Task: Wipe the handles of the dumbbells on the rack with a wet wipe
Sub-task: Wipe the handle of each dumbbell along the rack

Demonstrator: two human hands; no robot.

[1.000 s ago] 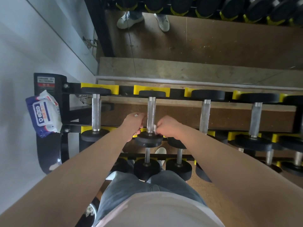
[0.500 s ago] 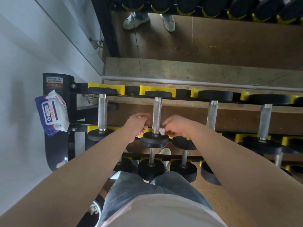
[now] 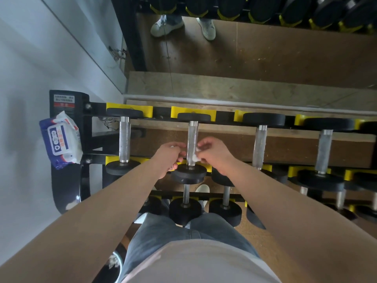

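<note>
Your right hand (image 3: 214,158) pinches the limp wet wipe (image 3: 196,157) against the second-from-left dumbbell handle (image 3: 192,137), top tier of the rack (image 3: 85,131); your left hand (image 3: 170,157) apparently pinches its other end. Hold both ends taut.

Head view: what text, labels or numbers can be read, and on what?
Wipes pack: printed label, characters too blurred to read.
Sticker on the rack's end post: white and red bands of text, too small to read.
Dumbbells: no numbers visible.
</note>
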